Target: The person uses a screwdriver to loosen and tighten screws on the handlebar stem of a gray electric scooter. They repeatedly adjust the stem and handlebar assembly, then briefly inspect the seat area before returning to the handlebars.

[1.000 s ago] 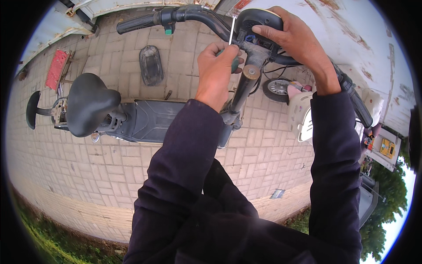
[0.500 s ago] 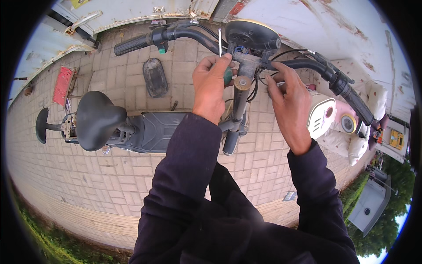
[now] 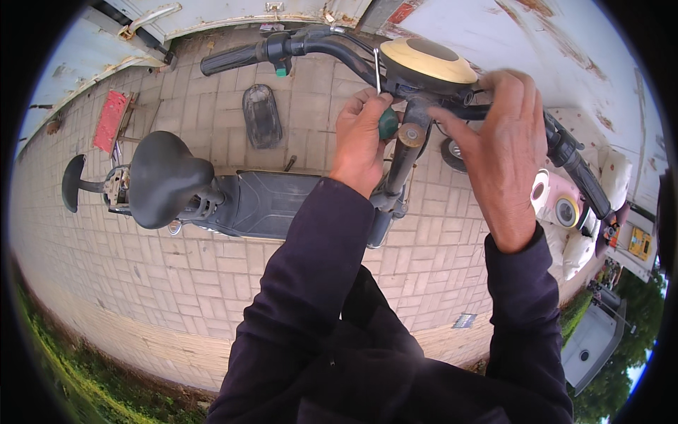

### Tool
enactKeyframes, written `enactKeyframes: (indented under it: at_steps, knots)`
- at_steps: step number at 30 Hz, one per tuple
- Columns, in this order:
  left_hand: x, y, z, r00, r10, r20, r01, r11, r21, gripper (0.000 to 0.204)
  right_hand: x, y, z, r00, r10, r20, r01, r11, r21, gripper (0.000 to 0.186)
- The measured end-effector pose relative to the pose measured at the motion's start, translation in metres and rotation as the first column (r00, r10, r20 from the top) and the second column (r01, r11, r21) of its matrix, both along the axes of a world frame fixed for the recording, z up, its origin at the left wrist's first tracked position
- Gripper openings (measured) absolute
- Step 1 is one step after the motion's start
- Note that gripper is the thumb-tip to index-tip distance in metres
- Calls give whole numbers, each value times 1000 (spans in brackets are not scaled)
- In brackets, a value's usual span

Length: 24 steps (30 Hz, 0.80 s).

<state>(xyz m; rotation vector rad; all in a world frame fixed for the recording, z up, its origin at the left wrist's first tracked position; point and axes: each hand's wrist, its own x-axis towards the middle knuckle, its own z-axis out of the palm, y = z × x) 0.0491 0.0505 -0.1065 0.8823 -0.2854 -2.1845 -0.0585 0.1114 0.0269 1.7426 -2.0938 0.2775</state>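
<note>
My left hand [image 3: 359,140] is closed round a screwdriver [image 3: 388,124] with a green handle, its bright metal shaft pointing up beside the handlebar [image 3: 337,55]. Just above that hand sits a round cream-and-black dashboard unit [image 3: 429,62] at the centre of the handlebar, its pale top facing up. My right hand [image 3: 507,148] is open at the unit's right side, thumb and fingers spread apart. Its thumb is close to the top of the steering stem [image 3: 404,159]; whether they touch I cannot tell. Behind the right hand, part of the right handlebar is hidden.
The scooter's black seat [image 3: 169,180] and footboard [image 3: 272,205] extend to the left. On the paving lie a dark oblong cover [image 3: 262,116] and a red board [image 3: 111,120]. A pink-and-white vehicle [image 3: 558,194] stands at right, and rusty white metal panels [image 3: 219,15] line the back.
The round unit has tipped from showing its dark underside and wires to showing its cream top. My right hand has risen to its right side with fingers spread. The left hand keeps the screwdriver.
</note>
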Motion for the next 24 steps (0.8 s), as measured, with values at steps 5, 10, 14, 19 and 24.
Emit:
enactKeyframes:
  at_steps: [5, 10, 14, 19, 24]
  knots:
    - [-2, 2, -5, 997, 16, -74, -14, 1000, 24, 24, -26, -49, -8, 977, 34, 213, -81, 972, 220, 52]
    - [-4, -1, -11, 997, 6, -77, -6, 1000, -2, 28, -46, -62, -17, 970, -133, 203, 57, 938, 343, 60]
    - [-9, -1, -19, 991, 30, -133, -29, 999, 13, 26, -58, -74, -20, 971, -81, 225, -10, 927, 374, 62]
    - [-10, -1, -26, 989, 11, -147, -13, 1000, -13, 23, -62, -72, -19, 958, -163, 238, 37, 888, 458, 61]
    - [-6, -3, -26, 986, -24, -166, 17, 999, -42, 20, -40, -56, -22, 974, -170, 148, 122, 950, 288, 60]
